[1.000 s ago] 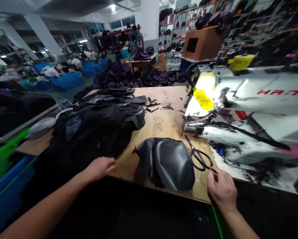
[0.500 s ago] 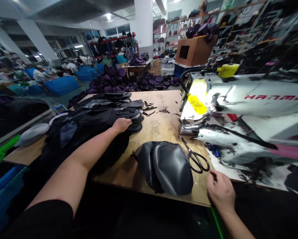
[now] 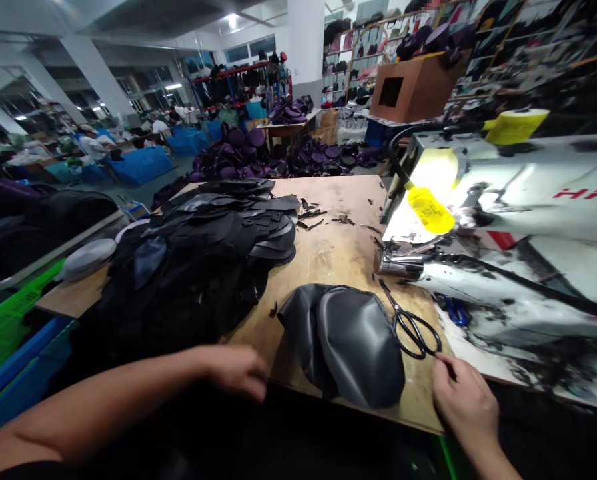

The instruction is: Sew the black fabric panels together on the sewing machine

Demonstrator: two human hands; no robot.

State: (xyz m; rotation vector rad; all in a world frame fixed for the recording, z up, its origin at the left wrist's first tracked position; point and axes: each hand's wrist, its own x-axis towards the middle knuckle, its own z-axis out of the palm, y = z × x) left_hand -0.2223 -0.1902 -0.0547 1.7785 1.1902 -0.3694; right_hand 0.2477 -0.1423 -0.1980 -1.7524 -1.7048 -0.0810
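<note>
Nothing is gripped: the left hand point(image 3: 238, 370) is held loosely curled just short of the stack of black cut pieces point(image 3: 218, 247), the right hand point(image 3: 466, 407) is rested slack beside the scissors point(image 3: 412, 328), and one sewn cover point(image 3: 351, 343) is laid between both, the stack judged unworked.

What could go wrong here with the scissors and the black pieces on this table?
The scissors lie just beyond your right hand; a careless sweep could nick a finger or send them sliding. The black sewn piece sits near the front edge of the table, so your left hand might knock it off.
</note>
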